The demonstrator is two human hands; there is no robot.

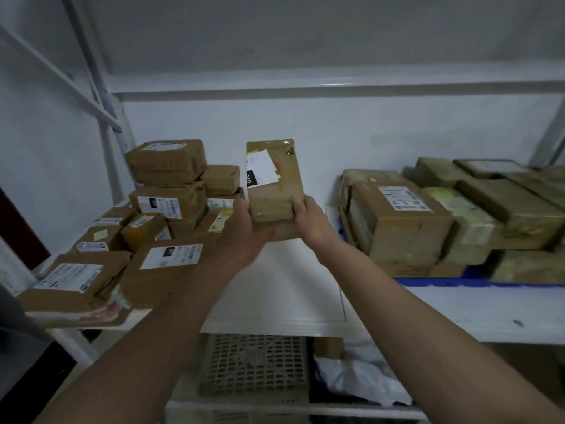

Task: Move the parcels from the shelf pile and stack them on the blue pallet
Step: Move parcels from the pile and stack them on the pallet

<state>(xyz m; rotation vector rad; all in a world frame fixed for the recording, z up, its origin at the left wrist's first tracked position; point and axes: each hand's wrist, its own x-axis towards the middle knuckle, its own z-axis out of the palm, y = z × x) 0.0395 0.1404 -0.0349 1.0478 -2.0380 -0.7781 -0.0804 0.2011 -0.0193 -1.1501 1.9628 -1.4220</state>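
a white metal shelf [458, 310] spans the view, its bare board showing in the middle between two heaps of brown cardboard. on the right a stack of parcels [452, 221] lies in neat layers on the blue pallet [443, 282], which rests on the shelf board with only its front edge showing. on the left sits the loose shelf pile [146, 228], boxes with white labels tipped at odd angles, the nearest ones hanging over the shelf's front edge. below the shelf lie a perforated grey crate [253, 365] and a crumpled white bag [360, 377]. raised in the gap between the two heaps is one parcel [272, 182], held roughly on end with its taped, labelled face toward the camera. both hands are clamped on its lower end: the left hand [244, 231] grips the left side and cups underneath, the right hand [308, 218] curls round the right edge, both forearms reaching in from below.
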